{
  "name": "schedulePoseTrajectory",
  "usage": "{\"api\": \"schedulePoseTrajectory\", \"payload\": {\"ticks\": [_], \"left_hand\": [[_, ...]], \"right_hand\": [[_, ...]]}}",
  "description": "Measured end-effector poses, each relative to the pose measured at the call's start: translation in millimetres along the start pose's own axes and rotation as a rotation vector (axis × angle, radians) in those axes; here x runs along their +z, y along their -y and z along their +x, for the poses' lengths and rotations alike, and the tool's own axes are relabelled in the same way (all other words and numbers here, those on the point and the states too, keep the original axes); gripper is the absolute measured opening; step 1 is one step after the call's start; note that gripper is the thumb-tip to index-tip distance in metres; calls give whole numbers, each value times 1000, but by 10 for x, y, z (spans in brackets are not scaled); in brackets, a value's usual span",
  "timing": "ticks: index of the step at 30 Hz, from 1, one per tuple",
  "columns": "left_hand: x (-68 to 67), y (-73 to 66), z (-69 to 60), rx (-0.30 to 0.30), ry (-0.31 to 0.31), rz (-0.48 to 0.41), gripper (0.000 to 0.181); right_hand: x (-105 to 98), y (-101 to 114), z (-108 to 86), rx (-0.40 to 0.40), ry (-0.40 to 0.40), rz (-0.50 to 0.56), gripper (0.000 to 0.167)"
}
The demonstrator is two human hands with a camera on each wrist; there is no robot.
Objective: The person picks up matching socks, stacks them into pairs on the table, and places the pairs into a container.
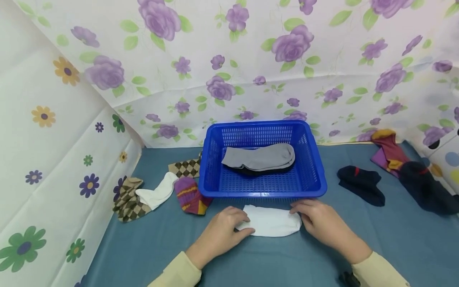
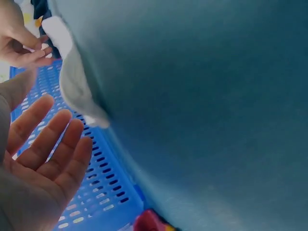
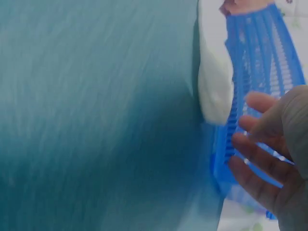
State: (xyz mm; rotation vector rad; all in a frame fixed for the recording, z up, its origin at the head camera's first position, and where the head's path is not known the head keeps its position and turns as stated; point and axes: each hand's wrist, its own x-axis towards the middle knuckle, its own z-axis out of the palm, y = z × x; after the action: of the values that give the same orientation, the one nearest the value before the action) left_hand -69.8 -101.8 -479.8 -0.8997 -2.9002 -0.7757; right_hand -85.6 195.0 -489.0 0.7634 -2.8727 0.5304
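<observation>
A white sock (image 1: 270, 221) lies flat on the blue-green cloth in front of the blue basket (image 1: 261, 195). At its left end is my left hand (image 1: 225, 231), fingers relaxed and spread, as the left wrist view also shows. My right hand (image 1: 322, 223) is at the sock's right end, its fingertips over the upper corner; in the right wrist view the hand (image 3: 272, 149) has loosely bent, parted fingers beside the white sock (image 3: 215, 86). Neither hand visibly grips it. Inside the basket lies a grey sock pair (image 1: 259, 158) on top of something black.
Left of the basket are a checkered sock (image 1: 130, 201), a small white sock (image 1: 157, 192), a purple-striped sock (image 1: 191, 195) and another checkered piece (image 1: 184, 168). To the right lie dark socks (image 1: 361, 185), a maroon and yellow sock (image 1: 391, 149) and a black sock (image 1: 426, 187). Flowered sheets stand behind.
</observation>
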Motion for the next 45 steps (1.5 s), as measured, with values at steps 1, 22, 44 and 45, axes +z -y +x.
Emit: {"api": "schedulePoseTrajectory", "payload": {"ticks": [1, 22, 44, 45], "left_hand": [[-13, -6, 18, -3, -14, -8, 19], [141, -154, 142, -41, 70, 162, 36], [177, -134, 100, -35, 73, 299, 27], [169, -134, 97, -34, 78, 301, 27]], "right_hand": [[-4, 44, -4, -16, -14, -7, 24], [126, 207, 22, -75, 93, -176, 38], [216, 192, -57, -84, 124, -134, 26], [218, 191, -55, -86, 127, -128, 26]]}}
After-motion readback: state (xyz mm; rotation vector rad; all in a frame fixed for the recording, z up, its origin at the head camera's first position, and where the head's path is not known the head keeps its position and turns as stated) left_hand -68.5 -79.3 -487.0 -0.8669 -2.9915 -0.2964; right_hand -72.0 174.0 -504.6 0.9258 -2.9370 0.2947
